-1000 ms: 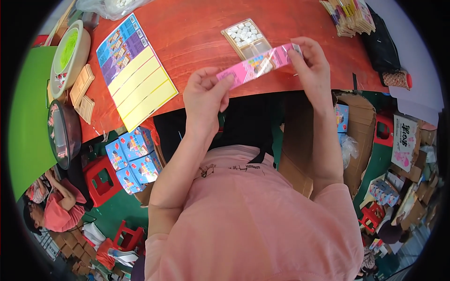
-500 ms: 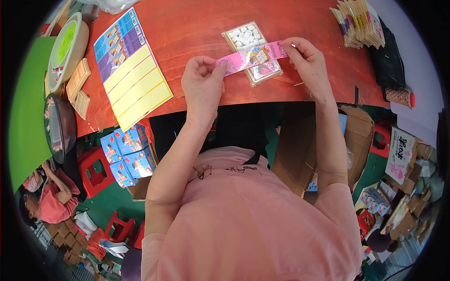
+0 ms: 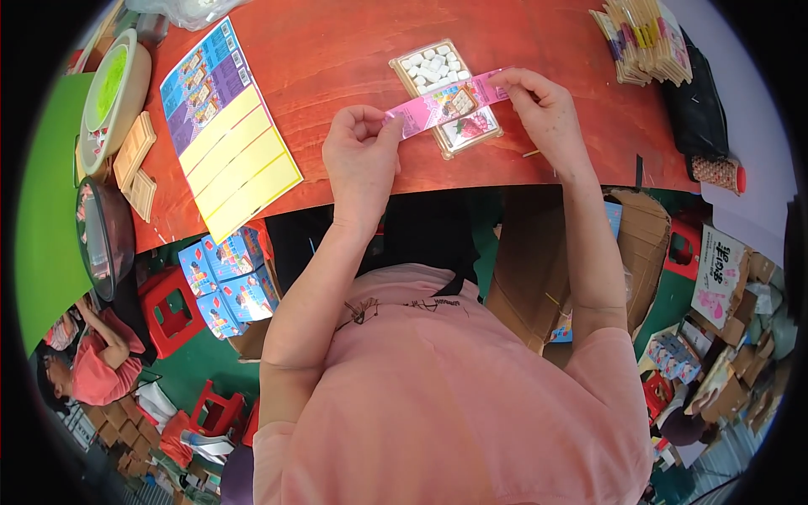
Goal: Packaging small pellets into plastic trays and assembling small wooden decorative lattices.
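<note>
A pink printed sticker strip (image 3: 446, 104) is stretched between my two hands, across the middle of a small tray (image 3: 444, 145). White pellets (image 3: 431, 67) fill the tray's far part, and a card with a red berry picture (image 3: 473, 126) shows at its near part. My left hand (image 3: 364, 147) pinches the strip's left end between thumb and fingers. At the other end, my right hand (image 3: 543, 114) pinches it the same way. Left of my hands lies a sticker sheet (image 3: 240, 160) with bare yellow backing and several remaining blue and purple strips.
The red table (image 3: 337, 50) holds small wooden trays (image 3: 135, 151), a tub of green material (image 3: 109, 80) and a dark bowl (image 3: 105, 240) at left. Bundled wooden pieces (image 3: 652, 42) and a black pouch (image 3: 697, 105) are at right. Blue boxes (image 3: 231, 278) and a cardboard carton (image 3: 530, 261) stand below.
The strip now sits lower against the tray, its right end tilted slightly up. My right hand has shifted a little left, and the view has moved slightly.
</note>
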Motion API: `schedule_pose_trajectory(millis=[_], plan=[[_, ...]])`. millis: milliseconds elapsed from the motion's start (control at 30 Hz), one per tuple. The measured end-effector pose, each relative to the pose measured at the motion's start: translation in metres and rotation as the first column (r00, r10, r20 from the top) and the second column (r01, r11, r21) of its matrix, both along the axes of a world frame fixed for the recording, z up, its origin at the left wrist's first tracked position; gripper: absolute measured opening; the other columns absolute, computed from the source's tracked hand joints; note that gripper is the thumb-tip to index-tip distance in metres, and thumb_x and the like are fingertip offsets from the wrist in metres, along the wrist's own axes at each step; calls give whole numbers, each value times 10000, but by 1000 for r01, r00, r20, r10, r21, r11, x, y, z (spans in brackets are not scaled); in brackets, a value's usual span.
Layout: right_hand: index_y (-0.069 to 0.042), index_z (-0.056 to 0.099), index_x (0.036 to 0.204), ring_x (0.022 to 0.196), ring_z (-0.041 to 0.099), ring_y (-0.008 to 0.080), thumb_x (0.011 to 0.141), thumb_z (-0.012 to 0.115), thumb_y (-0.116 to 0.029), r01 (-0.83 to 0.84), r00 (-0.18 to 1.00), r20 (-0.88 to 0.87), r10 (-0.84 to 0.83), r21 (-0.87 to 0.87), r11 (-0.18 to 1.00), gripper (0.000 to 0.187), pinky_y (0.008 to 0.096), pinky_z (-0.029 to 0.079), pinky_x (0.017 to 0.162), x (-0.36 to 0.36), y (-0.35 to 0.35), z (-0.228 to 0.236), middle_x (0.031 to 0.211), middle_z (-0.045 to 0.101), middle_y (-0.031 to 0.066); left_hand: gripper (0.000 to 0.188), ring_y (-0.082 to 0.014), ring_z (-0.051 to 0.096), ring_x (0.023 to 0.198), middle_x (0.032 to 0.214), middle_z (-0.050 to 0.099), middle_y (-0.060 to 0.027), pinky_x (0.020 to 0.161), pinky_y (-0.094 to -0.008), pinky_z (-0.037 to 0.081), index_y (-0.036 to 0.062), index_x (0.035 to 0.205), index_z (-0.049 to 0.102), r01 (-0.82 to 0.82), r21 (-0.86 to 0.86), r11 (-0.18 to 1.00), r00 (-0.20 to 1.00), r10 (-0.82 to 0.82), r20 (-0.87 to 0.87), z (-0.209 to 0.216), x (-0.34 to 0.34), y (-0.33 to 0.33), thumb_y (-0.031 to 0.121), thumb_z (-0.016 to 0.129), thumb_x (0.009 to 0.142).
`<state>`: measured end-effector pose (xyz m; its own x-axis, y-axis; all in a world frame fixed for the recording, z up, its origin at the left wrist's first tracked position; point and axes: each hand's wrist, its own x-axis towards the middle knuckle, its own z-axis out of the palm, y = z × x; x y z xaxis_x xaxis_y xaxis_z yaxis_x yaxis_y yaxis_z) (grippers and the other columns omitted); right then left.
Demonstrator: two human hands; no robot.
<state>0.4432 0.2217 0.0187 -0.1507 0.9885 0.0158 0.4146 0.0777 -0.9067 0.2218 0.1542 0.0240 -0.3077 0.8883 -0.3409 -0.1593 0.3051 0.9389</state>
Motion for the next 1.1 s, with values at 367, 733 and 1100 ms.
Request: schedule_pose_trajectory(millis=[367, 733, 1100], plan=[[-17, 703, 1025, 862, 619, 246, 903, 601, -80, -162, 905, 421, 64, 202, 966, 171, 338, 482, 786, -14, -44, 6, 886, 644, 103, 102, -271, 642, 659, 779, 653, -177, 617, -368, 517, -23, 917, 621, 322, 88, 943, 712, -180, -679, -3, -8, -42, -7, 684, 839], [-44, 698, 1037, 929, 609, 296, 805, 779, -264, -192, 866, 498, 40, 257, 947, 330, 397, 484, 807, -52, -115, 13, 942, 634, 105, 166, -41, 542, 611, 784, 652, -11, 523, -189, 417, -22, 1044, 667, 19, -194, 981, 990, 9, 140, -26, -15, -132, 92, 685, 924], [-73, 700, 1047, 889, 616, 258, 826, 763, -264, -218, 866, 484, 126, 140, 966, 299, 369, 490, 744, -49, -112, 15, 912, 625, 87, 428, -81, 607, 857, 945, 681, -61, 783, -242, 490, -48, 1195, 601, 105, -86, 991, 968, -82, 235, -36, 18, -111, 221, 749, 897]])
